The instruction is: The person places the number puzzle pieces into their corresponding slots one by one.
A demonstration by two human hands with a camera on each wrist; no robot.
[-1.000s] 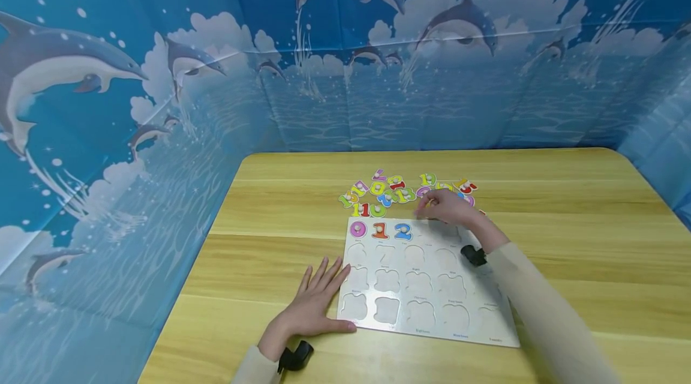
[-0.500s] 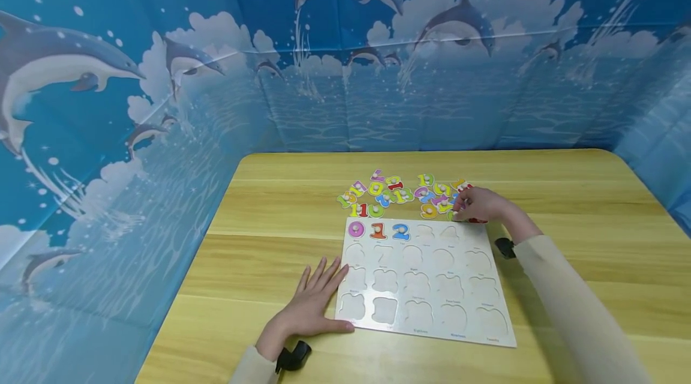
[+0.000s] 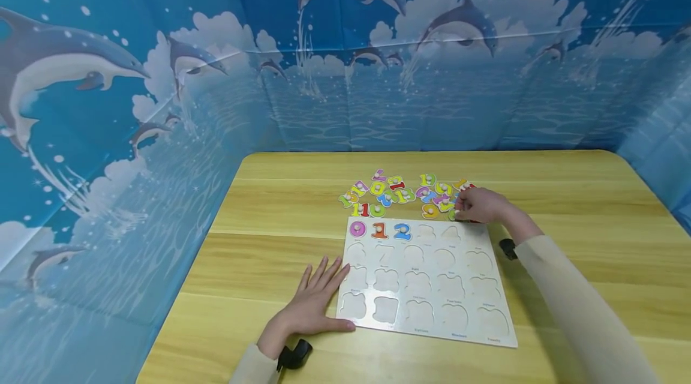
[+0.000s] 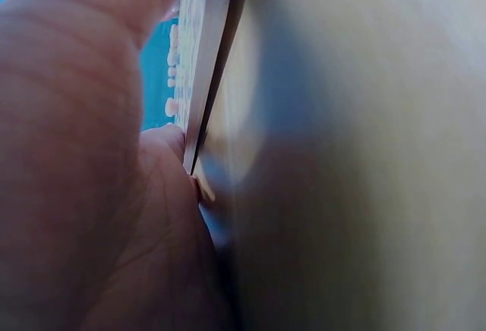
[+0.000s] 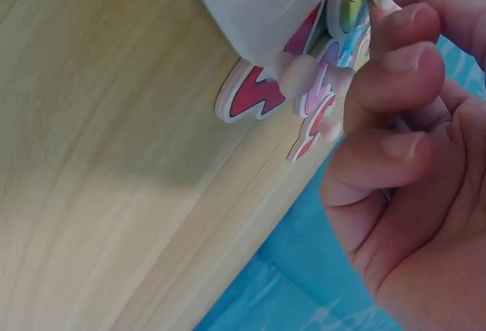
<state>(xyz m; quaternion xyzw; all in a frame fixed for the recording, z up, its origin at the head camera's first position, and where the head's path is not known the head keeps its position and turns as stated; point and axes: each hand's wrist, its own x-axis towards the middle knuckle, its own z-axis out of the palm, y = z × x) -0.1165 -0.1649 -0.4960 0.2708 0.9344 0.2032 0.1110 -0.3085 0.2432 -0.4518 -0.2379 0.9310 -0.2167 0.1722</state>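
Note:
A white number puzzle board (image 3: 426, 285) lies on the table, with the pink 0 (image 3: 357, 228), orange 1 (image 3: 379, 230) and blue 2 (image 3: 402, 231) set in its top row. My left hand (image 3: 310, 306) is spread flat at the board's left edge, fingertips and thumb touching it. Beyond the top right corner, my right hand (image 3: 482, 205) has its thumb and index finger at the knob of a green number piece (image 5: 350, 8), pinching it. The other fingers are curled. A red piece (image 5: 254, 92) lies beneath the board's corner in the right wrist view, partly covered by it.
Several knobbed number pieces lie behind the board in two loose groups, among them a green-yellow 13 (image 3: 403, 195) and an orange 9 (image 3: 430, 211). The wooden table (image 3: 259, 252) ends at a blue dolphin-print cloth (image 3: 345, 102).
My right hand has moved right, from above the middle of the pieces to the board's top right corner, then stayed there. The left hand has kept its place.

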